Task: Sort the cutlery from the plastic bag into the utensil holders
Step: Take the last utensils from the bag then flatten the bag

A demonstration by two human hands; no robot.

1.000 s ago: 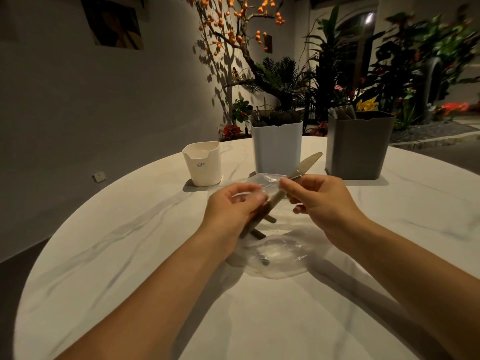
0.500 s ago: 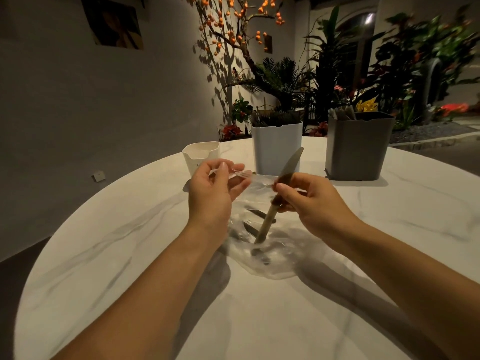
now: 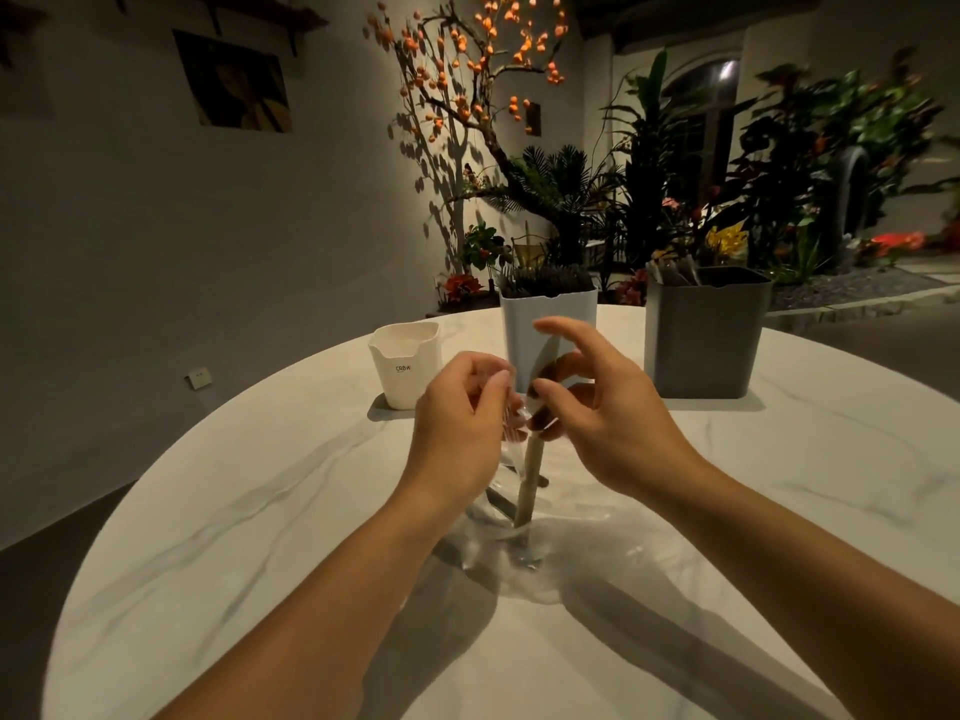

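**Knife halfway out of the bag**

Marble-veined and round, the table (image 3: 270, 537) carries three utensil holders at its far side: a small cream holder (image 3: 406, 366), a pale blue holder (image 3: 545, 330) and a dark grey holder (image 3: 706, 335), with plants behind them. Near me, my left hand (image 3: 462, 423) pinches the mouth of the plastic bag (image 3: 524, 558), which slumps on the table with more cutlery dimly visible inside. My right hand (image 3: 597, 413) pinches the knife (image 3: 530, 480) near its upper end, forefinger lifted free; it stands almost upright, its lower end inside the bag.

As I judge it, the film could cling and drag the whole bag up, or my light grip could slip and drop the knife back.

Half a second ago the knife leaned over more, and my hands were lower and further apart.
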